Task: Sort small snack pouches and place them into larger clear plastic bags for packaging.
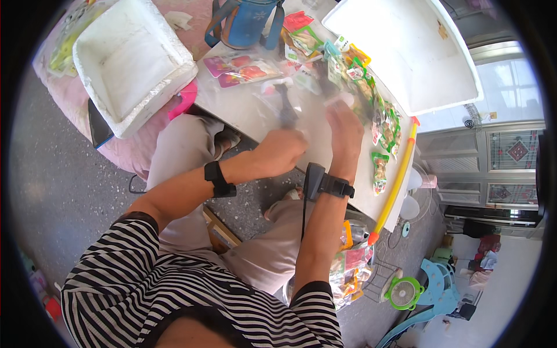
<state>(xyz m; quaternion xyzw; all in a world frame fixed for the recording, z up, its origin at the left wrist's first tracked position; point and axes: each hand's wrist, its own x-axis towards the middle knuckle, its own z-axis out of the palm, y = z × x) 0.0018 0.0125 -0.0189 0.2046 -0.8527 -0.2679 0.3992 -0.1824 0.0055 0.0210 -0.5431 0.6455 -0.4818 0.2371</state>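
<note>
My left hand [288, 148] is curled into a fist over the table's near edge. At its top ends a blurred dark strip-like handle [287, 108] with a whitish far end, and clear plastic lies around it. My right hand [346, 124] reaches over the table with its fingers bent around a small whitish item [341, 100], too blurred to name. To its right lie several small green-and-clear food packets [383, 126]. Beyond my left hand, a clear bag with pink and purple fruit pictures [246, 71] lies flat on the white tabletop [235, 102].
A white foam box [135, 65] stands at the left, and a larger one [409, 56] at the back right. Between them is a blue insulated bag [248, 21]. A yellow tube [396, 180] lies along the table's right edge. More packets [352, 269] sit low by my right arm.
</note>
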